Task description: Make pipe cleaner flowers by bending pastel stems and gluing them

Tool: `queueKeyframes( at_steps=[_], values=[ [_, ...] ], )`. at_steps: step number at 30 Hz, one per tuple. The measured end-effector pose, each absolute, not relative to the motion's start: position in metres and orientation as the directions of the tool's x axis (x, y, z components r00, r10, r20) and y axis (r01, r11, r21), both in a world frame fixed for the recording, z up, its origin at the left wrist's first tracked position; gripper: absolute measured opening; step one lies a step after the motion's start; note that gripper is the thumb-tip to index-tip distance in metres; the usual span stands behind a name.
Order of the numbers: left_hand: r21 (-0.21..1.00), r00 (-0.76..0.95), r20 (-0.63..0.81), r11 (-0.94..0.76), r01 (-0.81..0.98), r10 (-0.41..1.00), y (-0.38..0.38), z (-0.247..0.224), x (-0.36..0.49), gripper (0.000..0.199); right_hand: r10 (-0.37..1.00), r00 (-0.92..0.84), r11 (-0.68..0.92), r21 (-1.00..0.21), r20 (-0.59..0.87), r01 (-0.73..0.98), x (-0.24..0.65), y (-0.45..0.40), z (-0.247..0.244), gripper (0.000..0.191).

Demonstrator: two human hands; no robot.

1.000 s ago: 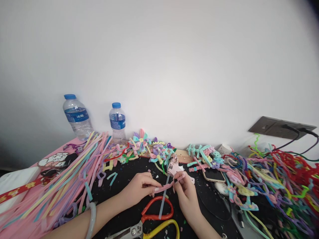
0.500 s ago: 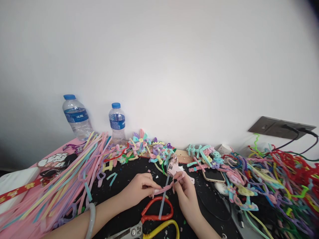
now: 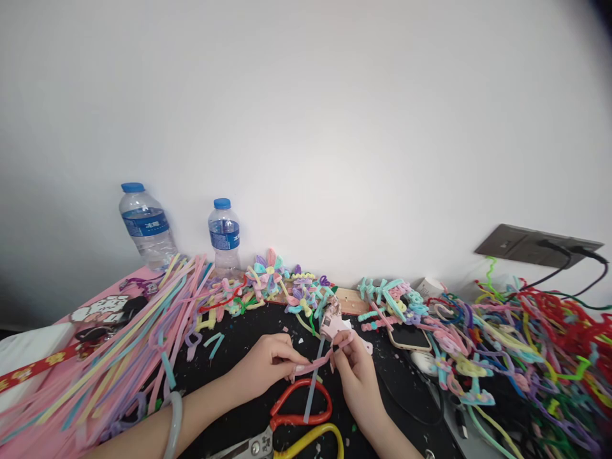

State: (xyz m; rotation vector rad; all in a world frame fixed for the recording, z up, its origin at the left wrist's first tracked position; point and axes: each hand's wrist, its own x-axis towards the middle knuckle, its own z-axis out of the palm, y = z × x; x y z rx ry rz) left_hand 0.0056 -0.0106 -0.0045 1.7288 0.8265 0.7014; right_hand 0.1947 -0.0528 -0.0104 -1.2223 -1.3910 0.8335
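Observation:
A pink fuzzy strip (image 3: 314, 365) runs between my two hands above the black mat. Its left end is pinched between the thumb and fingers of my left hand (image 3: 271, 363). My right hand (image 3: 354, 370) grips the other end, its fingertips pressed together. Just beyond my right hand sits a pale pink glue gun (image 3: 331, 320), partly hidden by the fingers, and a translucent glue stick (image 3: 313, 389) extends from it toward me. Scissors (image 3: 306, 417) with one red and one yellow handle lie beneath the strip, blades pointing left.
Long pastel strips (image 3: 129, 344) cover the pink left side. Two water bottles (image 3: 226, 239) stand by the wall. Fuzzy shapes (image 3: 270, 271) line the back. To the right are a phone (image 3: 410, 337), a white mouse (image 3: 423, 363), a cable and a tangled colourful pile (image 3: 540, 370).
Both hands keep almost the same place and grip. The view has shifted very slightly, and the left end of the pink strip is tilted a little lower.

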Motion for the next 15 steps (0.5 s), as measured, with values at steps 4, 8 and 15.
queueKeyframes(
  at_steps=[4,8,15],
  values=[
    [0.951,0.59,0.075,-0.236,0.201,0.804,-0.0097,-0.0035,0.0062,0.027,0.964,0.07,0.233,-0.943,0.256,0.238,0.195,-0.0524,-0.012,0.007],
    [0.952,0.593,0.065,-0.227,0.203,0.803,-0.009,-0.0021,0.0061,0.026,0.963,0.069,0.238,-0.939,0.262,0.247,0.1955,-0.0526,-0.0135,0.006],
    [0.935,0.595,0.087,-0.273,0.229,0.799,-0.0092,-0.0045,0.005,0.027,0.962,0.063,0.239,-0.935,0.264,0.264,0.1956,-0.0532,-0.0141,0.007]
  ],
)
